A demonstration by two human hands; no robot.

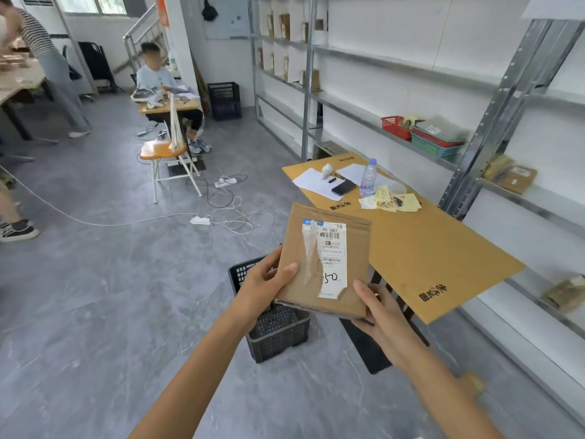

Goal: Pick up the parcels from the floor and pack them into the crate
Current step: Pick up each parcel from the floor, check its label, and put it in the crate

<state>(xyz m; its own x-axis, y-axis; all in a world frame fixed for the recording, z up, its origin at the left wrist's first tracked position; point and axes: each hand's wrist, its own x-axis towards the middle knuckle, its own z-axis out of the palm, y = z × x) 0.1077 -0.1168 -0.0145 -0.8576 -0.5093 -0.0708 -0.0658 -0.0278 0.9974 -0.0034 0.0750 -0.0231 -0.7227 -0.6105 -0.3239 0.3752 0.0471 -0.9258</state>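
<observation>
I hold a flat brown cardboard parcel (345, 267) with a torn white shipping label up in front of me, label side facing me. My left hand (266, 285) grips its lower left edge, thumb on the front. My right hand (378, 312) grips its lower right corner from below. A black perforated plastic crate (278, 334) stands on the grey floor directly under the parcel; the parcel and my left hand hide most of its inside.
A large cardboard sheet (427, 248) serves as a low table on the right, with a water bottle (368, 178), phone and papers. Metal shelving (474, 99) lines the right wall. White cables (228, 213) and a chair (167, 156) lie ahead; a second crate (224, 101) stands far back.
</observation>
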